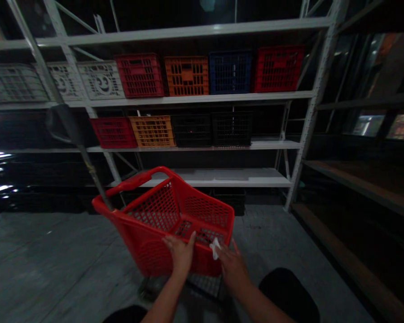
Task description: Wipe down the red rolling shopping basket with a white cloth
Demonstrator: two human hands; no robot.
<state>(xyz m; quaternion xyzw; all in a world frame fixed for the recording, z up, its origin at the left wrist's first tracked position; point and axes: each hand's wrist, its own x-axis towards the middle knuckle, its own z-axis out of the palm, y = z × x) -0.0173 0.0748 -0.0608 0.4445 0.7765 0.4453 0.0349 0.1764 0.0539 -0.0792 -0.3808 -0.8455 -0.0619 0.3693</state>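
A red plastic shopping cart with perforated basket walls stands right in front of me. My left hand rests against the near side of its basket, thumb and fingers spread apart, holding nothing. At the basket's near right corner, my right hand pinches a small white cloth or tissue against the rim. Part of the cloth is covered by the fingers. A pole with a dark fitting rises at the cart's handle end; its lower attachment is hard to make out.
White metal shelving runs across the back, carrying several plastic crates, among them an orange crate and a blue crate. A black crate sits under the lowest shelf. Dark shelves stand at right. Grey concrete floor surrounds the cart.
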